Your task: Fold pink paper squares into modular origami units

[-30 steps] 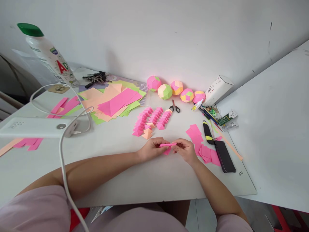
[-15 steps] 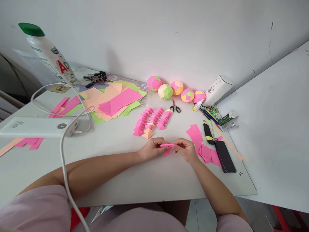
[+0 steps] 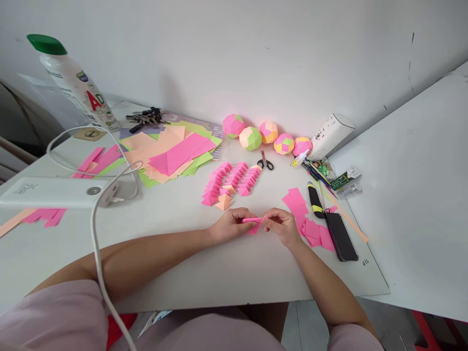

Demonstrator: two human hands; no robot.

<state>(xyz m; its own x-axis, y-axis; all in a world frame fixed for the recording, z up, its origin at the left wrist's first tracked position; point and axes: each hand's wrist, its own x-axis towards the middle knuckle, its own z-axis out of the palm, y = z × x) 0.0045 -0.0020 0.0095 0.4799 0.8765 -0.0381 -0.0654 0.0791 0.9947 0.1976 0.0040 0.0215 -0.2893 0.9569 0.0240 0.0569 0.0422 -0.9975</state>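
Note:
Between my two hands is a small pink piece of folded paper (image 3: 255, 222), held above the near part of the table. The fingers and thumb of my left hand (image 3: 232, 224) pinch its left end. At its right end, my right hand (image 3: 281, 226) has it pinched too. Just beyond them stand rows of folded pink paper units (image 3: 214, 183), with a few peach ones (image 3: 224, 202) among them. Loose pink paper squares (image 3: 311, 231) lie to the right of my right hand.
Small scissors (image 3: 265, 162) lie behind the rows, before several paper balls (image 3: 250, 138) along the wall. A utility knife (image 3: 315, 200) and black phone (image 3: 341, 236) are at right. Coloured sheets (image 3: 179, 151), a white power bank (image 3: 54, 191) with its cable and a bottle (image 3: 75, 83) occupy the left.
Almost nothing differs. My right fingers have shifted very slightly on the folded pink paper; my left hand keeps the same grip.

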